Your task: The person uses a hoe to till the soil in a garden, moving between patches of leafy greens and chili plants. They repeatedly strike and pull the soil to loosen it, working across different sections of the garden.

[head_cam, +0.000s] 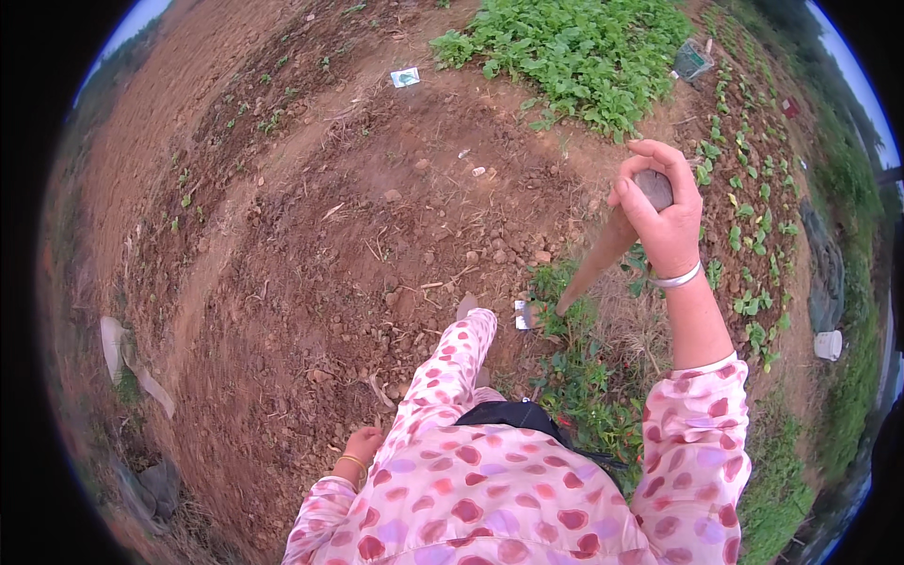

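Note:
My right hand point(667, 205) is wrapped around the upper end of a thick wooden handle point(607, 244), raised at the right. The handle slants down and left towards the ground. At its lower end a metal blade point(526, 315), apparently a hoe's, shows beside a leafy plant point(558, 282). My left hand point(364, 445) hangs low by my left side above the bare soil point(296, 339). Its fingers are turned away, so I cannot tell whether they hold anything.
Dense leafy greens point(579, 56) grow ahead, with a green basket point(692, 60) at their right. A printed packet point(405, 78) lies on the soil. Rows of seedlings point(752, 240) line the right side, near a white bucket point(828, 345). Pepper-like plants with red fruit point(600, 395) stand close by my right leg.

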### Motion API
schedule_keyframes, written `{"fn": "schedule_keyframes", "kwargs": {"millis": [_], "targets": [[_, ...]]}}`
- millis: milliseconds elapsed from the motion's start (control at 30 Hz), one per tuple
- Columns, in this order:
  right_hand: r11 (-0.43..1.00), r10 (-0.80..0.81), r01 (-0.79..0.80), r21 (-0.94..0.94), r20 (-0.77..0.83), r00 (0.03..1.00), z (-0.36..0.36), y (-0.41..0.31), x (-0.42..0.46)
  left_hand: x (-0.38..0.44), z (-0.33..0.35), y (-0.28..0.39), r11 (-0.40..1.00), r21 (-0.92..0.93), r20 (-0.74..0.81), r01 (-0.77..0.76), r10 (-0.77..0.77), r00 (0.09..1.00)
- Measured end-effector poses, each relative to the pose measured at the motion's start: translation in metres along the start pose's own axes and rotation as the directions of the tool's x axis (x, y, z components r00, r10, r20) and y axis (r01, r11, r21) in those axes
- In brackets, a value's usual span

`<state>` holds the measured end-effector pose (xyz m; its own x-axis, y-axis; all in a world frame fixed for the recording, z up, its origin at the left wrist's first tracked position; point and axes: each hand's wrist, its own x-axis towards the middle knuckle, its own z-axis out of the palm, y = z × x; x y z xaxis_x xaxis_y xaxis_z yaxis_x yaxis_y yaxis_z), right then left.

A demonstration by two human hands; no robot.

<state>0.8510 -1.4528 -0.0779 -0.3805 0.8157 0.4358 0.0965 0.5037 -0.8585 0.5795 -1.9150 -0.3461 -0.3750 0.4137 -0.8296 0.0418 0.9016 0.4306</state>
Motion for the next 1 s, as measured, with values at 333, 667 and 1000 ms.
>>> {"fn": "schedule_keyframes", "kwargs": {"millis": [333,667,1000], "targets": [[0.912,0.409,-0.41,-0.008,0.075,0.909,0.0,0.14,0.014,0.098,-0.007,0.103,0.968,-0.209,0.122,0.142,-0.118,0.986],[0.957,0.29,-0.27,0.11,-0.435,0.853,-0.121,0.145,0.198,0.179,-0.019,0.215,0.948,-0.248,0.206,0.198,-0.148,0.967],[0.981,0.181,-0.184,0.067,-0.666,0.724,-0.276,0.159,0.227,0.216,-0.029,0.316,0.973,-0.198,0.133,0.121,-0.095,0.987]]}}
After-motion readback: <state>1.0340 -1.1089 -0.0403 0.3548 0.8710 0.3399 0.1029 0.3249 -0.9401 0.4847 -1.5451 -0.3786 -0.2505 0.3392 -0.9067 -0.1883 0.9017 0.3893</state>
